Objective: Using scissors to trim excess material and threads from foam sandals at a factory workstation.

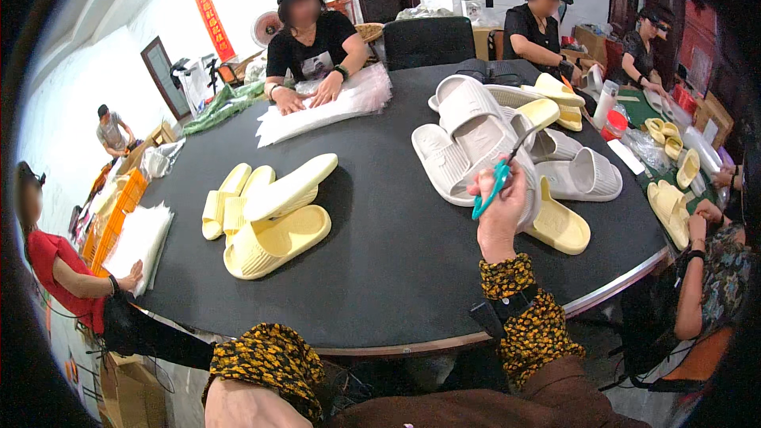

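Note:
My right hand [501, 202] is closed around a pair of scissors with teal handles [493, 187]; their dark blades point up and away. Behind and around that hand lies a pile of light grey slide slippers [444, 154], with yellow slippers [561, 222] mixed in. Whether the hand touches a slipper, I cannot tell. Low at the lower edge is part of my left hand or wrist [247, 406], past a black-and-yellow patterned cuff; its fingers are out of sight. Left of centre on the dark table [372, 269] rests a group of pale yellow slippers [277, 242].
Across the table a person presses on a stack of clear plastic bags [333, 107]. Another person's hand rests on more bags [143, 246] beside an orange crate [115, 222] at left. On the right, people handle slippers near a bottle [606, 103] and a red-lidded jar [614, 124].

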